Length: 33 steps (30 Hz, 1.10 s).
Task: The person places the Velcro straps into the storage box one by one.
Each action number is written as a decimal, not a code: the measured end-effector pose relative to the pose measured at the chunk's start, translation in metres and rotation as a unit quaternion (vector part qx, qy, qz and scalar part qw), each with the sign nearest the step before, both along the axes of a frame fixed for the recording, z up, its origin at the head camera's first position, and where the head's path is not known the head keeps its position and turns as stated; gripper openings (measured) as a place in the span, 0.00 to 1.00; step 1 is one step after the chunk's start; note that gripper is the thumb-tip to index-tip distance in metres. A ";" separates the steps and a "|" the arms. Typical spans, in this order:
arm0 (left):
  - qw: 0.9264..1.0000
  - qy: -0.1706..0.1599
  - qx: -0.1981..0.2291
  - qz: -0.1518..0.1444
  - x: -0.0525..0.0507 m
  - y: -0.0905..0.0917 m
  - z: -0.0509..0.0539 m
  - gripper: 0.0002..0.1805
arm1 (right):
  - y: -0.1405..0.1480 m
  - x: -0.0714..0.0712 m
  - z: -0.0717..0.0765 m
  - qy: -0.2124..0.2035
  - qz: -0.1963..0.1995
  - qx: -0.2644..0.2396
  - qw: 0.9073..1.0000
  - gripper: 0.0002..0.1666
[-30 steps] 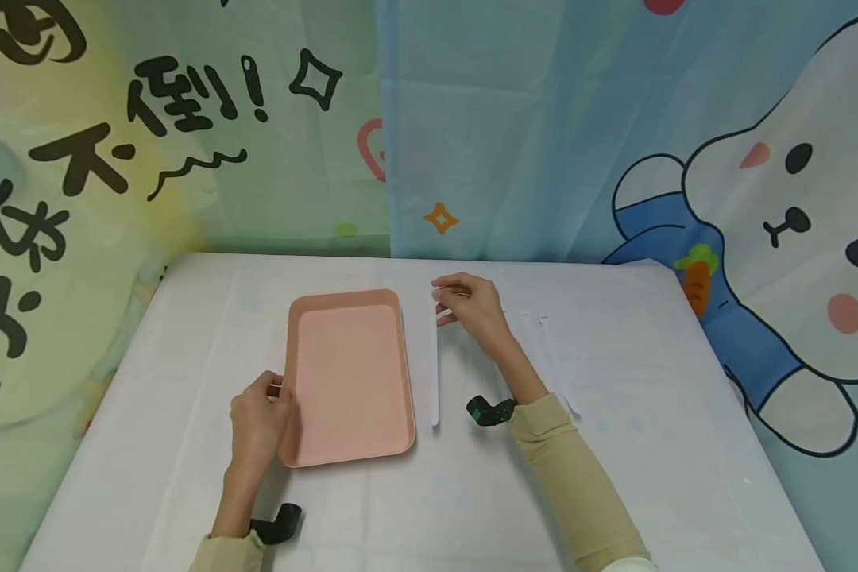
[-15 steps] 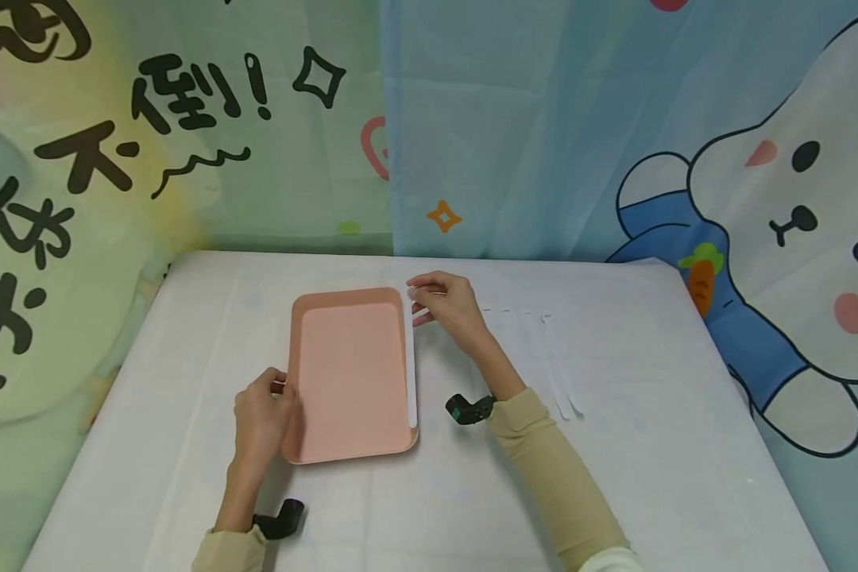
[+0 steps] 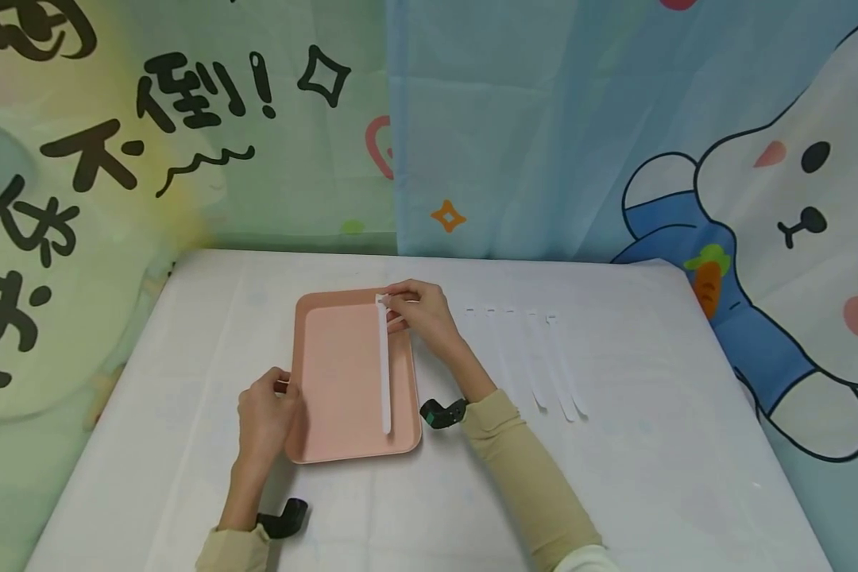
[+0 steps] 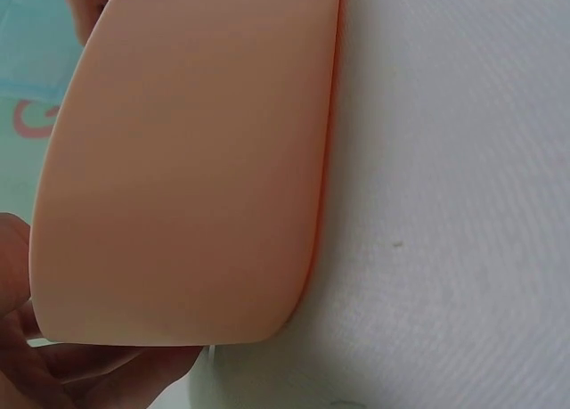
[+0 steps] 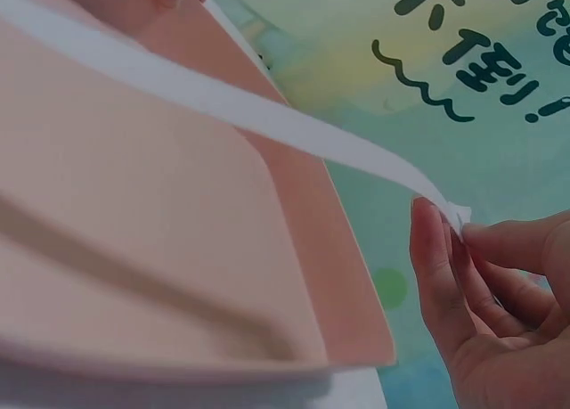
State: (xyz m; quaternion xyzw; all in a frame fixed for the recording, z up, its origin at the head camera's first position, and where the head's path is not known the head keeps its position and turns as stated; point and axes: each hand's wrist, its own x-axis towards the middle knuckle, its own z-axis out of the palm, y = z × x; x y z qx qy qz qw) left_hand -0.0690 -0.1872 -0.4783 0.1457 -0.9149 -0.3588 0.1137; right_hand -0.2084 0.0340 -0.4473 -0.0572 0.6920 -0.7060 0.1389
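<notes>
A shallow pink tray [image 3: 339, 373] lies on the white table, tilted up a little in the left wrist view. My left hand [image 3: 264, 417] grips its left edge, its fingers [image 4: 134, 373] wrapped around the tray wall [image 4: 187, 177]. Over the tray's right half hangs a thin white strip, apparently paper [image 3: 384, 373]. My right hand [image 3: 427, 319] pinches that strip by its far end. Seen from the right wrist, the strip [image 5: 240, 115] bows across above the tray floor [image 5: 134, 195], its end caught between thumb and fingers [image 5: 512, 244].
Several more white strips [image 3: 566, 397] lie side by side on the white table [image 3: 651, 445], right of the tray. Behind the table's far edge hangs a printed cloth backdrop [image 3: 500, 143]. Each wrist wears a black camera [image 3: 284, 518].
My right hand has carried the white strip leftward, from beside the tray to above its right half. The left hand keeps its grip on the tray's left edge.
</notes>
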 end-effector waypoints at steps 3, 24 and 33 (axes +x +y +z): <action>1.000 0.003 -0.003 0.003 0.000 0.000 0.000 0.06 | -0.007 0.000 -0.002 -0.006 0.006 0.002 1.000 0.19; 1.000 -0.006 0.007 0.007 -0.001 0.000 -0.002 0.07 | -0.052 0.004 -0.022 -0.001 0.020 -0.015 1.000 0.10; 1.000 0.007 0.001 0.006 0.000 -0.001 -0.003 0.06 | -0.067 0.008 -0.028 -0.014 0.019 0.016 1.000 0.08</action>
